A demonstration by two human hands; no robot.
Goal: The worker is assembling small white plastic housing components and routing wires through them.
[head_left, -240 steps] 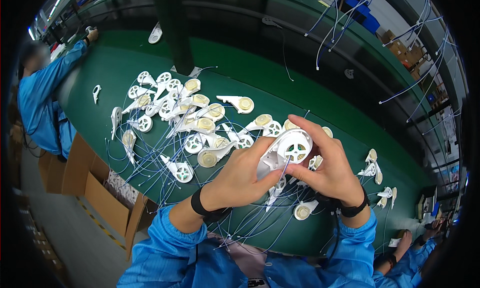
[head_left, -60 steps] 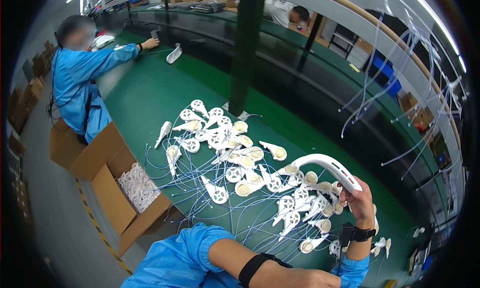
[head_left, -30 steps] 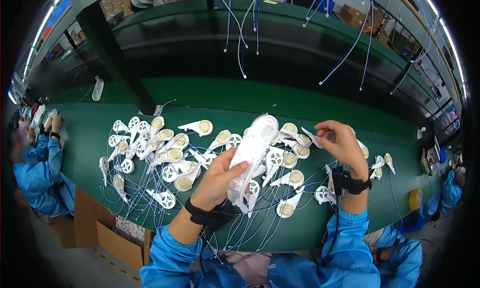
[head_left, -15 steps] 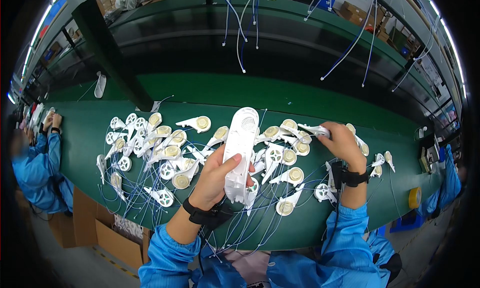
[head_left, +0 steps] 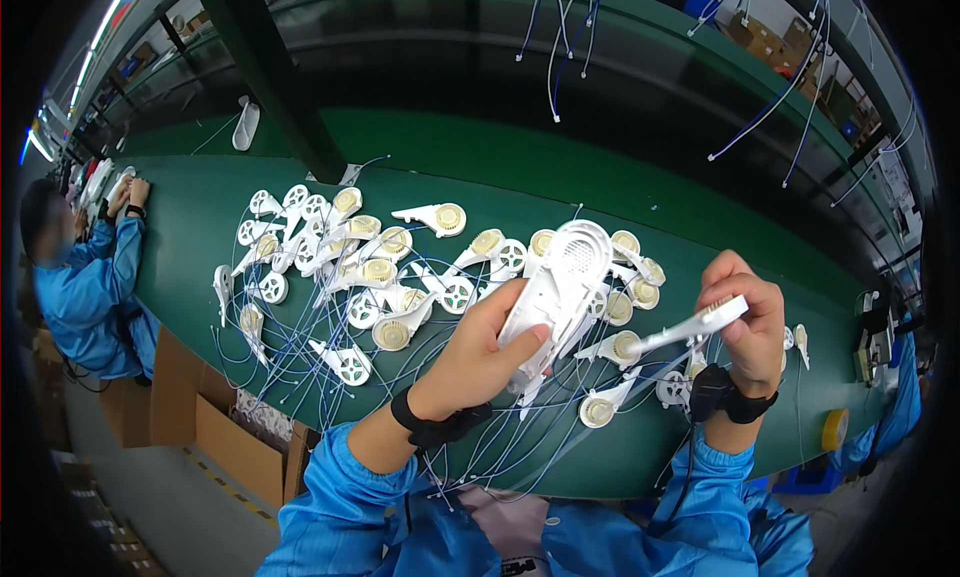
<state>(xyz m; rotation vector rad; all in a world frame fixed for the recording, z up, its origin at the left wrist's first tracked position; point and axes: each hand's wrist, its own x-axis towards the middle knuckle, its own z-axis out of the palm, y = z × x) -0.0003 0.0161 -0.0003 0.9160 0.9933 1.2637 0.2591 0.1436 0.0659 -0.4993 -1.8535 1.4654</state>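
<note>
My left hand (head_left: pixel 472 359) grips a long white plastic housing (head_left: pixel 560 289), tilted, its rounded end with a round perforated grille pointing away from me. Its open inner side faces up. To the right, my right hand (head_left: pixel 752 322) pinches a white blower fan piece (head_left: pixel 688 327) by its round end. The piece's narrow neck points left toward the housing, with a gap between them. Beneath both hands lie several similar white blower fans (head_left: pixel 378 270), some with cream round faces and some with spoked backs, amid tangled blue and white wires (head_left: pixel 480 455).
A dark green post (head_left: pixel 270 77) rises from the green bench (head_left: pixel 190 277). Connector cables (head_left: pixel 556 67) hang overhead. Another white shell (head_left: pixel 245 125) lies far left. A yellow tape roll (head_left: pixel 833 430) sits at right. At left are a co-worker (head_left: pixel 85 287) and a cardboard box (head_left: pixel 235 447).
The view has shifted right. My right hand has lifted the blower fan piece from the pile and brought it nearer. The housing in my left hand has tilted to the right.
</note>
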